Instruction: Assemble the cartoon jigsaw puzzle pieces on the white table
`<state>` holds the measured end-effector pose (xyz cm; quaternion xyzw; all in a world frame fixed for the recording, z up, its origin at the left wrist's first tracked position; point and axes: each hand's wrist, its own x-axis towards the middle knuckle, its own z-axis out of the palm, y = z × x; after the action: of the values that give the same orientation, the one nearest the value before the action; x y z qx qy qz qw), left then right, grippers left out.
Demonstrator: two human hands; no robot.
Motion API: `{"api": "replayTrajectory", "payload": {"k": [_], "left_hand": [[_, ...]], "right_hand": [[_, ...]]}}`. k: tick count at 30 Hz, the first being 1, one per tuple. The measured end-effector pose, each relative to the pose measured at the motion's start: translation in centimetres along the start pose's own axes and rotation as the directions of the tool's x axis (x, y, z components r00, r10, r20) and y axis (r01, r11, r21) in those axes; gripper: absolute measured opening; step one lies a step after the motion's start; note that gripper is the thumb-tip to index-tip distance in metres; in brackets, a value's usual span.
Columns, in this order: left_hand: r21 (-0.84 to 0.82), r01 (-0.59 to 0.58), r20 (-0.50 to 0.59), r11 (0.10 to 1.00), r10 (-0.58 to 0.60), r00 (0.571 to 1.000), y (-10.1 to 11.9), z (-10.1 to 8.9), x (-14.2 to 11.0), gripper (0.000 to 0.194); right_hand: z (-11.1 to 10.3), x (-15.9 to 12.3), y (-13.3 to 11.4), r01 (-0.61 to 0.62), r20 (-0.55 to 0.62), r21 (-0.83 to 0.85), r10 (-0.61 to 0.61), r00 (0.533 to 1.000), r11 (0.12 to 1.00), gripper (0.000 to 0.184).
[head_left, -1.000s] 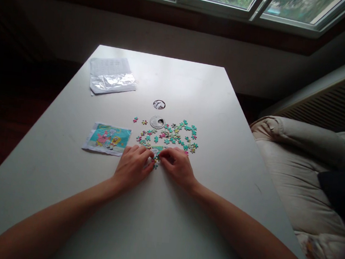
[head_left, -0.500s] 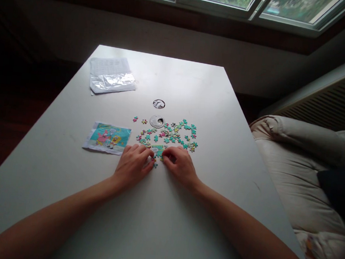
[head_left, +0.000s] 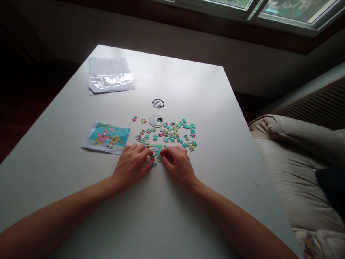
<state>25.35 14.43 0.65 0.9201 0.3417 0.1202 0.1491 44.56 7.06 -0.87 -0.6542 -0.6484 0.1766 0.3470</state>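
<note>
A small joined patch of jigsaw puzzle [head_left: 156, 148], green with a pale figure on it, lies flat on the table between my hands. My left hand [head_left: 133, 160] is closed at its left edge, thumb and fingers curled against the joined pieces. At the right edge my right hand [head_left: 178, 162] pinches a jigsaw piece, mostly hidden by the fingertips. A few linked pieces [head_left: 155, 164] stick out below the patch. Behind the hands many loose jigsaw pieces [head_left: 172, 134], green, pink and yellow, lie scattered.
Left of my hands lies a cartoon picture sheet [head_left: 107, 138]. A clear plastic bag with paper [head_left: 112, 77] rests at the back left. Two round openings, one with a metal ring [head_left: 156, 121], sit mid-table. A cushioned seat [head_left: 274, 168] stands along the table's right edge.
My right hand has shifted very slightly left, towards the joined patch. My left hand stays in nearly the same place. The whole view has moved a little.
</note>
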Motion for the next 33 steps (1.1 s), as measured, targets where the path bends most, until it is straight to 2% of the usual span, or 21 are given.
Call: {"api": "replayTrajectory", "payload": {"k": [5,14,26,33], "left_hand": [[-0.006,-0.005,0.005,1.0,0.005,1.0,0.0,-0.1,0.0,0.011],[-0.004,-0.004,0.007,1.0,0.004,1.0,0.0,-0.1,0.0,0.011],[0.001,0.003,0.015,1.0,-0.003,1.0,0.0,0.0,-0.1,0.011],[0.011,0.0,0.015,1.0,0.0,1.0,0.0,0.0,0.0,0.011]], "right_hand": [[-0.7,0.1,0.5,0.011,0.008,-0.013,-0.011,1.0,1.0,0.013],[-1.3,0.1,0.3,0.147,0.153,-0.152,-0.124,0.98,0.977,0.008],[-0.5,-0.4,-0.3,0.134,0.127,-0.31,-0.098,0.987,0.941,0.015],[-0.9,-0.2,0.0,0.154,0.151,-0.256,-0.118,0.981,0.954,0.013]]}}
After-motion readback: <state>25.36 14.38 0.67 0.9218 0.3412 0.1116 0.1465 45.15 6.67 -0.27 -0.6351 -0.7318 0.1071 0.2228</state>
